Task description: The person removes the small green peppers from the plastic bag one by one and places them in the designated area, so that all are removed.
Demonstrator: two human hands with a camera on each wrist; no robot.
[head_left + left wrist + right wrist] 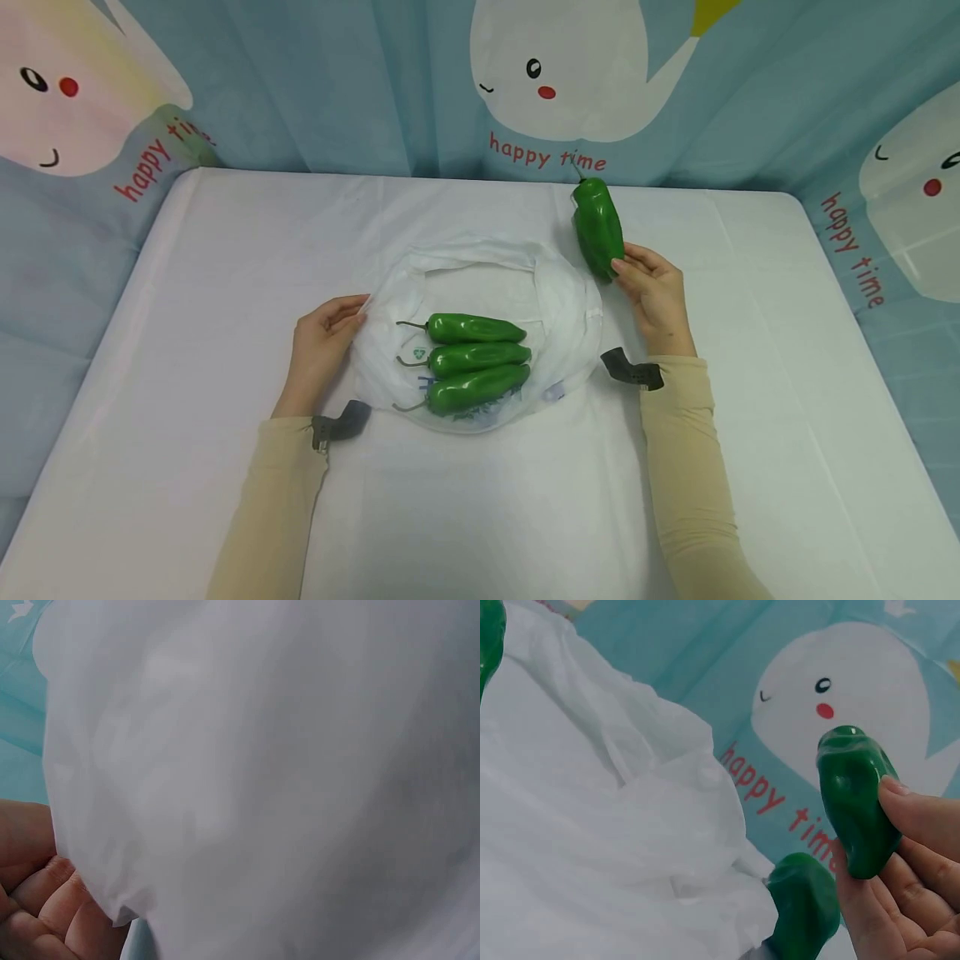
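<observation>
A white plastic bag [573, 333] lies with its mouth spread, three long green peppers [480, 358] side by side inside it, stems to the left. My left hand [322, 342] pinches the bag's left edge; in the left wrist view the white film covers most of the picture, beside the curled fingers [56, 900]. Between thumb and fingers, my right hand [656, 292] holds a green pepper [600, 221] by its tip, stem pointing away, right of the bag. Behind it, another green pepper [804, 907] shows beside the bag in the right wrist view, mostly overlapped in the head view.
A white cloth covers the table [480, 517]. A blue curtain [330, 83] with whale prints hangs along the back and sides. Dark wrist cameras [341, 423] are strapped over both beige sleeves [682, 467].
</observation>
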